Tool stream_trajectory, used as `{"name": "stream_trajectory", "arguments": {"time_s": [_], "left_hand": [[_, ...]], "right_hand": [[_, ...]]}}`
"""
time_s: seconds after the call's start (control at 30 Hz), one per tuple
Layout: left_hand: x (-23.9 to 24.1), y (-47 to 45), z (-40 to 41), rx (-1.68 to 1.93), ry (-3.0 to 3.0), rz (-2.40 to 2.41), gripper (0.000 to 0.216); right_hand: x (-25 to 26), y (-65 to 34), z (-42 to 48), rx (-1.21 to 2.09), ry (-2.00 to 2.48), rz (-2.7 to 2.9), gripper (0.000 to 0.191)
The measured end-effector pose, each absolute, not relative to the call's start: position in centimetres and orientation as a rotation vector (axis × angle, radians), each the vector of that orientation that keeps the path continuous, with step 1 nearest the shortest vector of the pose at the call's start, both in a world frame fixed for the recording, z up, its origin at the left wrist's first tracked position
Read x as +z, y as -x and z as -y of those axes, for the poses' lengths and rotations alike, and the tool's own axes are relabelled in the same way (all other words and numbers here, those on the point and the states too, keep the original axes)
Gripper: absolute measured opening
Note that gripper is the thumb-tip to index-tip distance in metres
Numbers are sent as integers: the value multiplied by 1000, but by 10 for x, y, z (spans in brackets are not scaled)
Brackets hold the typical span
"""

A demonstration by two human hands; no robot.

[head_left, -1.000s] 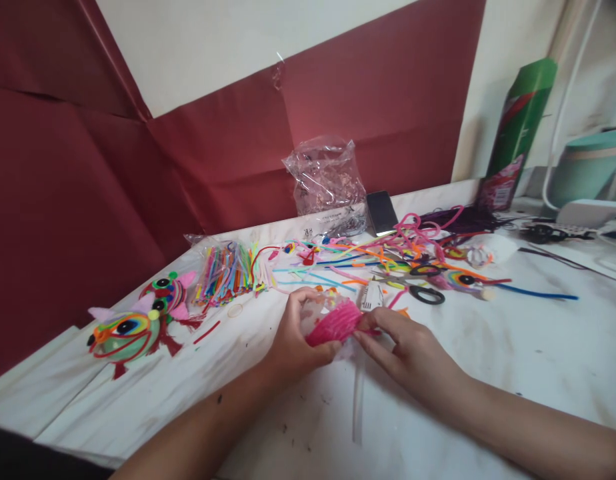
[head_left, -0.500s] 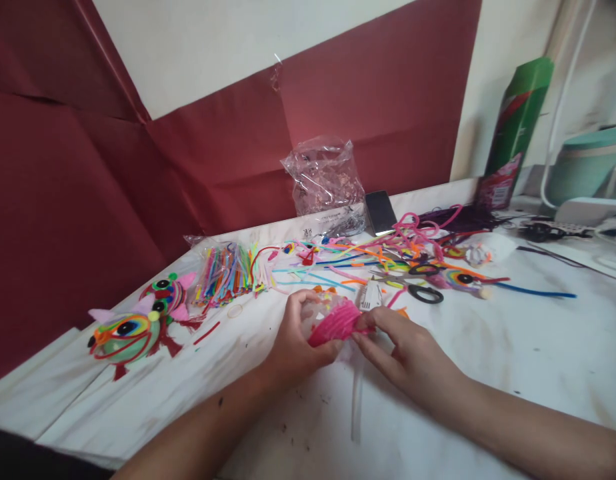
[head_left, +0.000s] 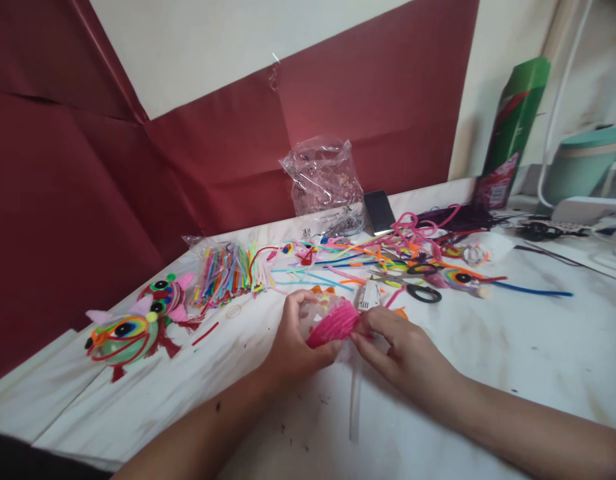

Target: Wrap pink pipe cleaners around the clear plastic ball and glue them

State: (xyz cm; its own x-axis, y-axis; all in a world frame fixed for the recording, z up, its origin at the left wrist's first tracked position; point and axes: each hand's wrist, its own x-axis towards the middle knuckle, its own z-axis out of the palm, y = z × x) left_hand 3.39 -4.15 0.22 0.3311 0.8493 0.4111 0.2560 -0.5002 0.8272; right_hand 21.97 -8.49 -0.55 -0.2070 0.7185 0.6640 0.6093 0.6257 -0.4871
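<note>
Left hand cupping pink craft, right hand pinching it

Shows a translucent craft piece, part-covered in ridged pink (orange along the top), cupped in the left hand

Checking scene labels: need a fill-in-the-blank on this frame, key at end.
The bare left hand grips a rounded translucent craft piece partly covered in ____ strands.
In view, the black-handled metal scissors lie to the ____ of the multicoloured pipe-cleaner bundle.
The short straight fuzzy stick left of the thin beige ring is ____.
Missing words: pink; right; red.
</note>
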Motion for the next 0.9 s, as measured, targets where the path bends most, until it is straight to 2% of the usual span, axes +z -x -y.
{"name": "stream_trajectory", "arguments": {"time_s": [0.27,0.7,0.9], "left_hand": [[10,-36,47,1122,-1901,-1027,61],[11,-36,48,1118,-1960,-1040,62],[13,-36,45,1118,-1891,-1023,60]], "right_hand": [[-7,-219,86,199,1064,1865,11],[-7,-219,85,164,1036,1900,18],[-4,-219,85,255,1101,1838,12]]}}
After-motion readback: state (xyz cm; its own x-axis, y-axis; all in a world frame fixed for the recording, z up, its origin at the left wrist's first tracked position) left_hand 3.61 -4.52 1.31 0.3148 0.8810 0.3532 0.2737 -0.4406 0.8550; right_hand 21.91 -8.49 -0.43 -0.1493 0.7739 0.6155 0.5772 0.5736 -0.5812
